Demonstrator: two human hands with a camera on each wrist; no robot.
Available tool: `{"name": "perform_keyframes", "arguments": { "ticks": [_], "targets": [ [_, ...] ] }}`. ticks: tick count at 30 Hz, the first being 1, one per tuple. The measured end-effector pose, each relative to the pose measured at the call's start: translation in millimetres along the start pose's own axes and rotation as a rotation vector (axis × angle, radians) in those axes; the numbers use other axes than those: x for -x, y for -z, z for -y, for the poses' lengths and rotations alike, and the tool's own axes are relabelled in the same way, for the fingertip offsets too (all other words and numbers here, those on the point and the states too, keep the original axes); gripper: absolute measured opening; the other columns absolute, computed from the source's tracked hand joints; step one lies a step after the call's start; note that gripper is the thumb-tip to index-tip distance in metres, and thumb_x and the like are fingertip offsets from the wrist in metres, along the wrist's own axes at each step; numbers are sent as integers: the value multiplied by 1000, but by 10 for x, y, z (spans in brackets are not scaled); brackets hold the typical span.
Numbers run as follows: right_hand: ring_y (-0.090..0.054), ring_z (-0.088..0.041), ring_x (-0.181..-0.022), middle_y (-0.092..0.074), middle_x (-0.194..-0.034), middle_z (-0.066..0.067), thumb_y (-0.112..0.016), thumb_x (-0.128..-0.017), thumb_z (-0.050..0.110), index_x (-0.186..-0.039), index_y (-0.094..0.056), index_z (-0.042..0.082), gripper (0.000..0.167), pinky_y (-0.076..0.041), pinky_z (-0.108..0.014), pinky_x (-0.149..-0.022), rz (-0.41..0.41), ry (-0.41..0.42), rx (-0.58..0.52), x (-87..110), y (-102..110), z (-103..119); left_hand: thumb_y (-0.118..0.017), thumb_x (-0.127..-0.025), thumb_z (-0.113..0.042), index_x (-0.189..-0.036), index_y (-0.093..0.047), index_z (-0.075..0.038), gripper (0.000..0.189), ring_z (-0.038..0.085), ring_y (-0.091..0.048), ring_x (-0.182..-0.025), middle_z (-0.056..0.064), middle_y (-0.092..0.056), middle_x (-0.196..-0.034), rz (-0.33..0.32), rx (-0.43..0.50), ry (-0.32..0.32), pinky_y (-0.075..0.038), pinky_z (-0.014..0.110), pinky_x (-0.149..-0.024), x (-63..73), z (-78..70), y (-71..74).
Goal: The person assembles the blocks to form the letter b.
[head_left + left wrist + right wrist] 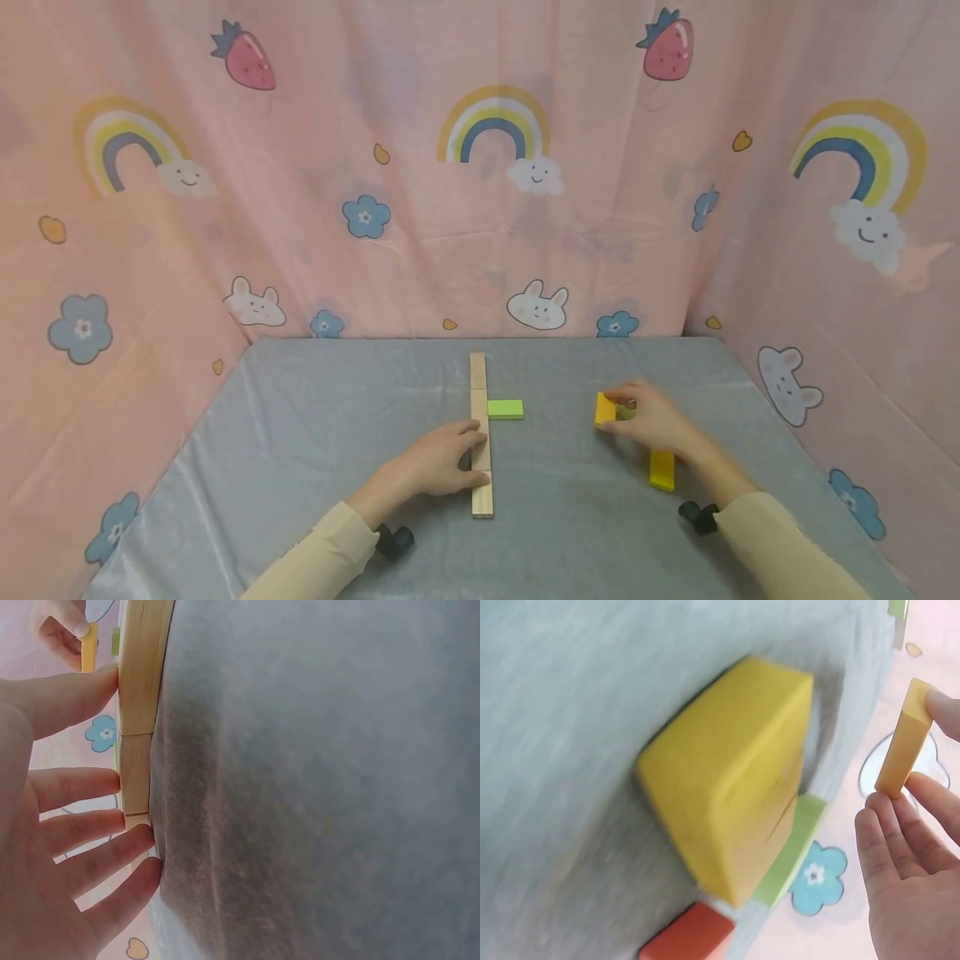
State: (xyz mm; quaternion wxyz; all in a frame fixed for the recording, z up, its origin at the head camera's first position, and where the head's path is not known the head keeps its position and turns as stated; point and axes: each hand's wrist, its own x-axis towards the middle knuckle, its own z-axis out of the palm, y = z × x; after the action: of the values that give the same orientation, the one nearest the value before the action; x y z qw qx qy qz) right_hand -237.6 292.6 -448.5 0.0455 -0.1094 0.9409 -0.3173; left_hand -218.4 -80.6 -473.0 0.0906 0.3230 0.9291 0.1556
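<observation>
- Probably light and stiff, the yellow block (605,411) suits a pinch at its ends.
- Right hand (651,419) pinches it there.
- Left hand (441,460), fingers unclenched, touches the wooden strip (479,402).

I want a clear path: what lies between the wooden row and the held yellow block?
The head view shows a green block beside the row, then bare cloth.
</observation>
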Motion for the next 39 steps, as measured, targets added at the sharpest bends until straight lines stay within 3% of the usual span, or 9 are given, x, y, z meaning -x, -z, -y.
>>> {"name": "perform_keyframes", "arguments": {
  "ticks": [6, 14, 26, 39],
  "targets": [
    [-59, -40, -116, -57, -134, -20, -81, -88, 29, -131, -65, -1, 56, -50, -59, -97, -3, 69, 29, -61, -79, 108, -70, -94, -48, -143, -58, -11, 63, 31, -45, -141, 11, -45, -155, 3, 5, -4, -40, 46, -113, -4, 7, 1],
    [-60, -37, -114, -61, -123, -13, -81, -86, 23, -129, -66, -2, 51, -52, -55, -96, 7, 122, 31, -158, -220, 256, -69, -95, -48, -144, -57, -11, 63, 31, -45, -141, 11, -45, -156, 2, 2, -5, -40, 46, -113, 5, 11, -13],
    [-59, -32, -113, -62, -118, -8, -83, -84, 22, -127, -68, 0, 51, -51, -54, -97, 27, 117, 41, -300, -414, 404, -69, -95, -49, -145, -56, -11, 64, 31, -45, -141, 11, -44, -156, 6, 9, 1, -41, 46, -113, -2, 14, -1],
    [-58, -31, -116, -62, -124, -10, -83, -84, 24, -129, -67, 1, 53, -47, -54, -102, 43, 143, 59, -415, -588, 473, -68, -95, -49, -144, -57, -12, 63, 30, -45, -141, 10, -45, -155, 10, -5, 14, -40, 45, -113, 20, -17, 40]
  ]
}}
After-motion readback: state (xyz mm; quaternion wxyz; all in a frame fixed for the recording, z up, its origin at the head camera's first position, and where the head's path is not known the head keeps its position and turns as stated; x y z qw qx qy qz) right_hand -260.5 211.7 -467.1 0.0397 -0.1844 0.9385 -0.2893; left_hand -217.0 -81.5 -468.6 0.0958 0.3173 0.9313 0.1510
